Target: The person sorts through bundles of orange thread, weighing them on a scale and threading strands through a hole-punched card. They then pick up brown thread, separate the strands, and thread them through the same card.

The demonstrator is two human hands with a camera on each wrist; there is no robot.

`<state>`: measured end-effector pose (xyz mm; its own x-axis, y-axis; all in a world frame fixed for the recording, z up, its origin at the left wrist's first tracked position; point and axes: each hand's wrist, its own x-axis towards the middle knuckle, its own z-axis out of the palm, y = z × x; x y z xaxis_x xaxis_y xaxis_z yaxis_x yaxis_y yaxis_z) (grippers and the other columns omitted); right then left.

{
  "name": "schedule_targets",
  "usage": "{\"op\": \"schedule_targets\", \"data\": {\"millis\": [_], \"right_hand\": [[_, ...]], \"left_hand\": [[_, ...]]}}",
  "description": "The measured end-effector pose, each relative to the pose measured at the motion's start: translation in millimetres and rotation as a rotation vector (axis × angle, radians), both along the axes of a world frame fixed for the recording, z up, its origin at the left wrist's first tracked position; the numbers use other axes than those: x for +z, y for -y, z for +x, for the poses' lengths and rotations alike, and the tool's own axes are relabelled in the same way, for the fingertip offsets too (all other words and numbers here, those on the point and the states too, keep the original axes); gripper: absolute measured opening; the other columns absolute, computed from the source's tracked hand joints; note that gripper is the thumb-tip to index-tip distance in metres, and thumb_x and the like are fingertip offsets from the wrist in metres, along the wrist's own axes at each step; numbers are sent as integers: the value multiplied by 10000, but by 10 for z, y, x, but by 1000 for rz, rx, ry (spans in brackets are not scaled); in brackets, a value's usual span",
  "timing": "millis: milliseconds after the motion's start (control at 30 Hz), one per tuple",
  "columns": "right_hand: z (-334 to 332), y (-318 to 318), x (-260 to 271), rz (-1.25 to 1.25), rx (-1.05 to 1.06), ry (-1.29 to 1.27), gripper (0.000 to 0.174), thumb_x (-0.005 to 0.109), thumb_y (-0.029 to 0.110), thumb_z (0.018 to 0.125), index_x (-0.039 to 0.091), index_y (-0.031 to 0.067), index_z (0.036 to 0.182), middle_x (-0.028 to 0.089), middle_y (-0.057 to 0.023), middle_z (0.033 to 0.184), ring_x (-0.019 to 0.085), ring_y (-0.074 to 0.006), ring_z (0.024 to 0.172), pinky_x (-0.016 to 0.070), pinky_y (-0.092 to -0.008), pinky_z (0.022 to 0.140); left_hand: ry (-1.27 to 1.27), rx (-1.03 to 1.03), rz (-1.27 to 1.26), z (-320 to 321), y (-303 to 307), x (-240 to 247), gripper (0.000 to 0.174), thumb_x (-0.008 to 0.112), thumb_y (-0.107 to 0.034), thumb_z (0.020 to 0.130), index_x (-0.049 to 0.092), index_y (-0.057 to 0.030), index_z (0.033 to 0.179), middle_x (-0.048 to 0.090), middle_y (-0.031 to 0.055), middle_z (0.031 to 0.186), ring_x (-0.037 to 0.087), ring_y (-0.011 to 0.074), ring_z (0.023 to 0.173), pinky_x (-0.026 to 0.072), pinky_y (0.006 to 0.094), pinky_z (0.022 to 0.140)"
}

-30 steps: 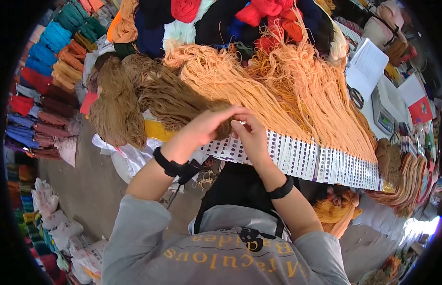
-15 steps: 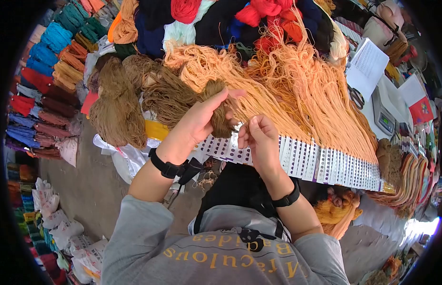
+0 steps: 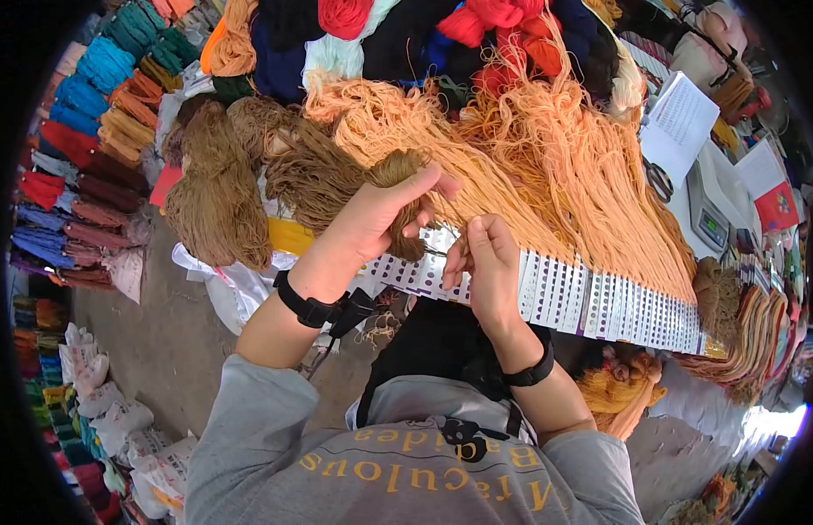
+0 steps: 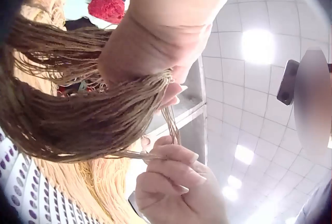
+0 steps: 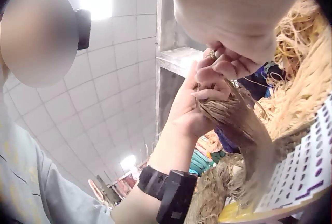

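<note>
My left hand grips a brown yarn skein, which hangs in a loop from the fingers in the left wrist view. Just to the right, my right hand pinches a few brown strands drawn out from the skein, fingertips together. In the right wrist view the left hand holds the bundle close beside the right hand. Under the hands lie white cards with dark dots. More brown yarn lies left of the left hand.
Peach yarn spreads over the table behind and right of the hands. Scissors, a scale and a written sheet are at the right. Brown yarn hangs at the left edge; red bundles lie at the back.
The hands were together over the skein at first, then parted. The skein came up into view in the left hand, and the right hand has drawn strands out toward the right.
</note>
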<state>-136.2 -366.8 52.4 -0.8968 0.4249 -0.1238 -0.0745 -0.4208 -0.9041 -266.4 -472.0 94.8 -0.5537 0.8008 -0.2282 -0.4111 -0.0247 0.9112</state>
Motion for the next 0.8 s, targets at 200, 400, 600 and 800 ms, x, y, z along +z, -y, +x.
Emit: {"op": "schedule_targets", "data": {"millis": [200, 400, 600, 800], "right_hand": [[52, 9, 88, 46, -48, -3, 216, 323, 229, 1004, 391, 47, 909, 549, -73, 601, 519, -126, 451, 397, -208, 443], [62, 18, 94, 66, -54, -11, 204, 310, 218, 1007, 385, 45, 930, 541, -67, 598, 513, -120, 449, 394, -208, 441], [67, 19, 108, 111, -81, -17, 194, 309, 213, 1008, 379, 45, 941, 535, -64, 595, 510, -115, 451, 399, -208, 440], [79, 6, 98, 137, -89, -35, 194, 316, 214, 1007, 381, 42, 944, 535, -63, 598, 511, -113, 451, 401, -204, 431]], "left_hand": [[-161, 104, 10, 55, -72, 1, 296, 493, -300, 943, 605, -27, 920, 630, 54, 829, 463, 52, 511, 301, 174, 412], [-220, 114, -39, 116, -62, 77, 329, 458, -320, 959, 595, -23, 916, 634, 78, 702, 490, 65, 437, 295, 171, 370], [-169, 76, -16, 105, -56, 61, 336, 436, -322, 968, 585, -24, 927, 640, 86, 676, 505, 66, 425, 302, 163, 370], [-138, 53, 12, 107, -59, 74, 329, 458, -329, 955, 592, -29, 940, 646, 80, 709, 498, 55, 506, 301, 170, 420]]}}
